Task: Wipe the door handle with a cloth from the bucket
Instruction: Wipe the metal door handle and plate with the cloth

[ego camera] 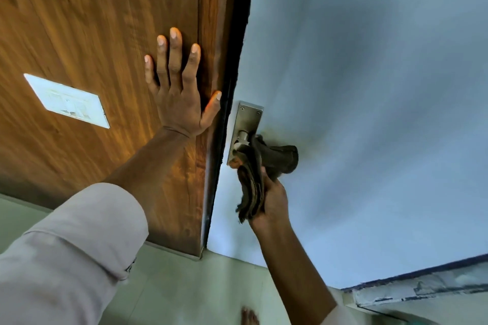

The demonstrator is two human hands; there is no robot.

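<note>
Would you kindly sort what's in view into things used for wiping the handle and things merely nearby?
In use: brown cloth, brushed metal door handle, right hand, pale blue door.
Nearby: left hand flat on wooden panel, white switch plate.

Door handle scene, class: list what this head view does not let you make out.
- Door handle lever: wrapped by the brown cloth in the right hand's grip.
- White plate on the wooden panel: markings blurred.
- Bucket: out of frame.
- Foot: cut by bottom edge.

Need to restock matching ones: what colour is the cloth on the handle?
Dark brown cloth, seen in the head view.
</note>
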